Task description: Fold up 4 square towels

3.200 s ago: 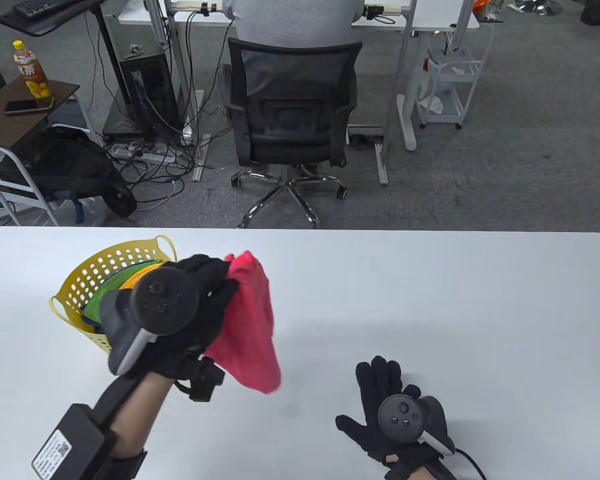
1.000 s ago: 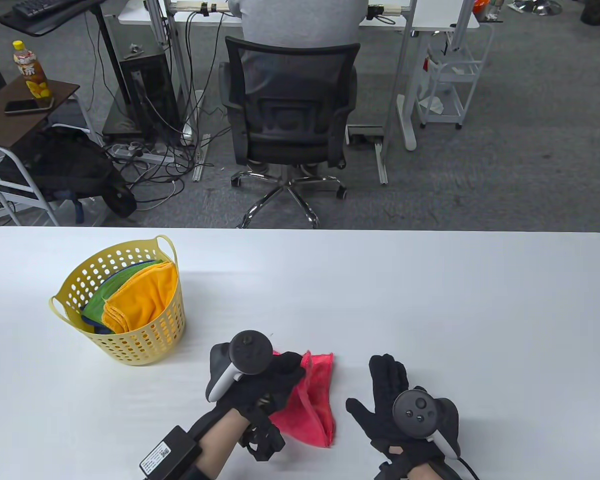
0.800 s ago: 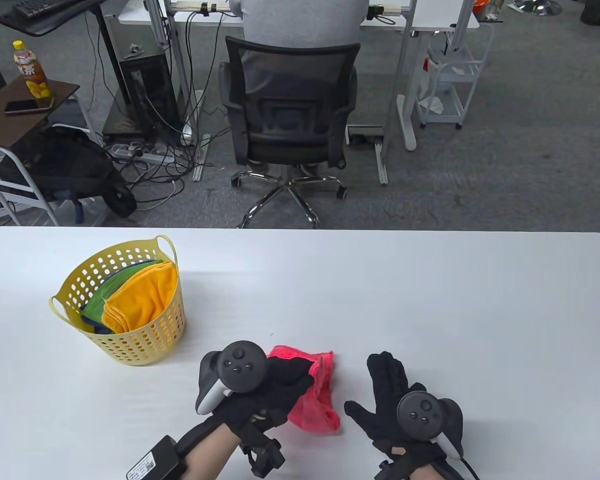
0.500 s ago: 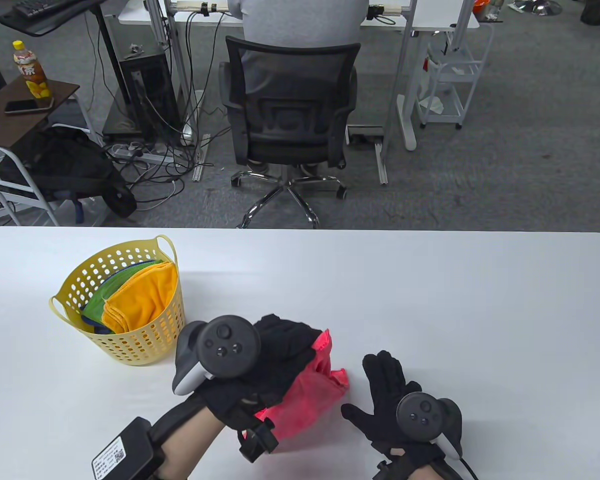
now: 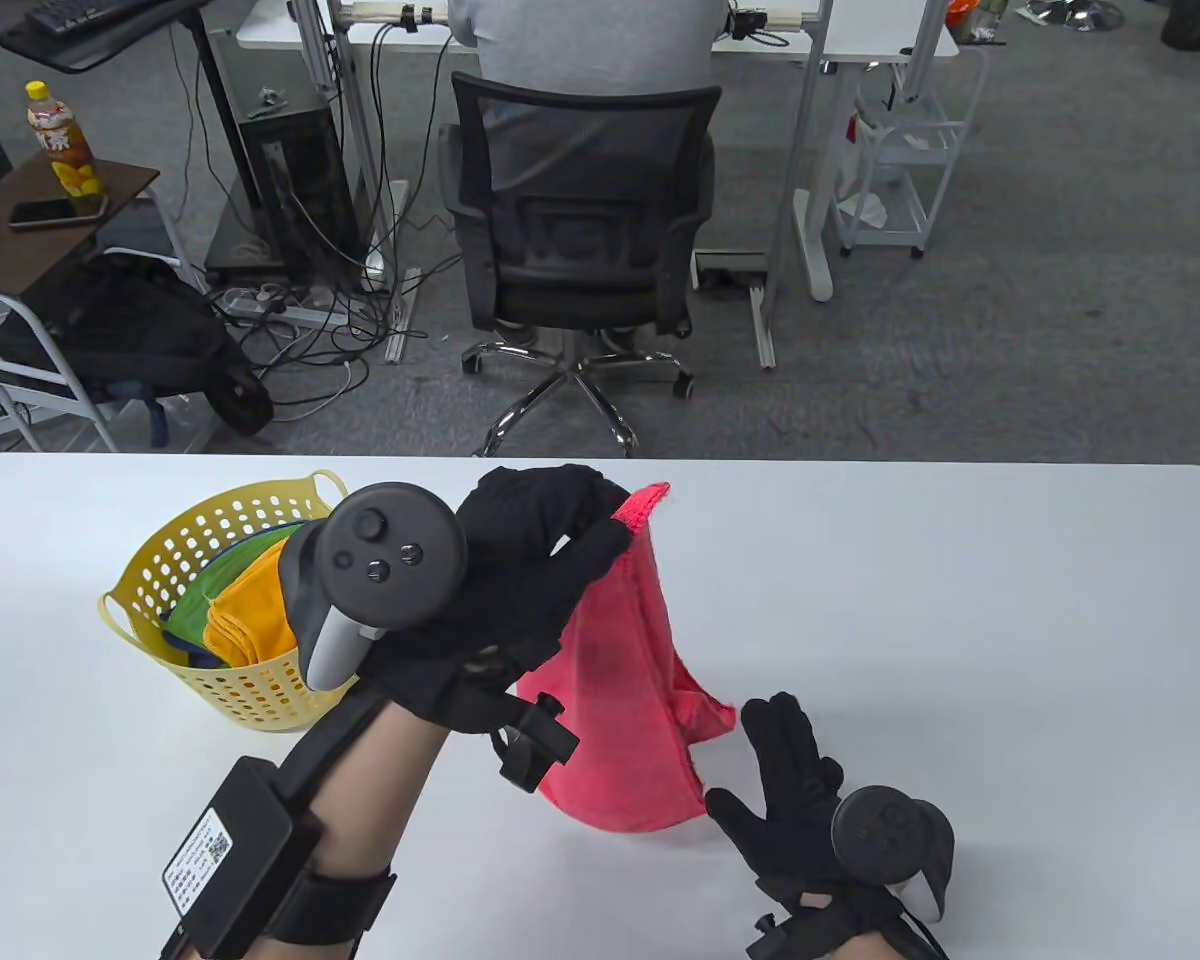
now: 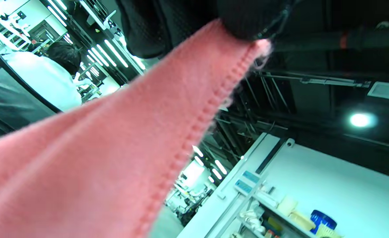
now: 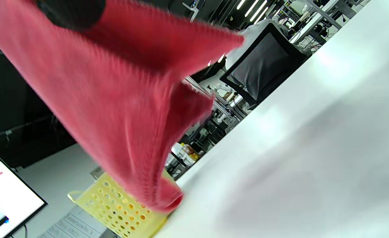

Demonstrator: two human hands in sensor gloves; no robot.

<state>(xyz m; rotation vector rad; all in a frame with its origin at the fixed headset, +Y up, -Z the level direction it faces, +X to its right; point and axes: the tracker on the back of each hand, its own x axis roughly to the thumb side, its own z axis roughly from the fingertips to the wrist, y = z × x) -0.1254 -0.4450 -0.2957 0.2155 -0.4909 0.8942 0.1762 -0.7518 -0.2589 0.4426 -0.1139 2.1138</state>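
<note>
My left hand (image 5: 610, 525) is raised above the white table (image 5: 960, 620) and pinches one corner of a red towel (image 5: 625, 700). The towel hangs down crumpled, its lower end near the table. In the left wrist view the towel (image 6: 115, 138) hangs from my fingers (image 6: 240, 19). My right hand (image 5: 785, 775) lies low with fingers spread, just right of the towel's lower edge, holding nothing. In the right wrist view one fingertip (image 7: 70, 11) shows against the towel (image 7: 115, 99); I cannot tell whether it touches.
A yellow perforated basket (image 5: 150, 560) stands at the table's left, holding an orange towel (image 5: 250, 620) and a green one (image 5: 205, 590). It also shows in the right wrist view (image 7: 121, 208). An office chair (image 5: 580, 220) stands beyond the far edge.
My left hand set the red towel on the table, took it by a corner, and has now lifted it up and away. My right hand stayed low and shifted slightly right.
</note>
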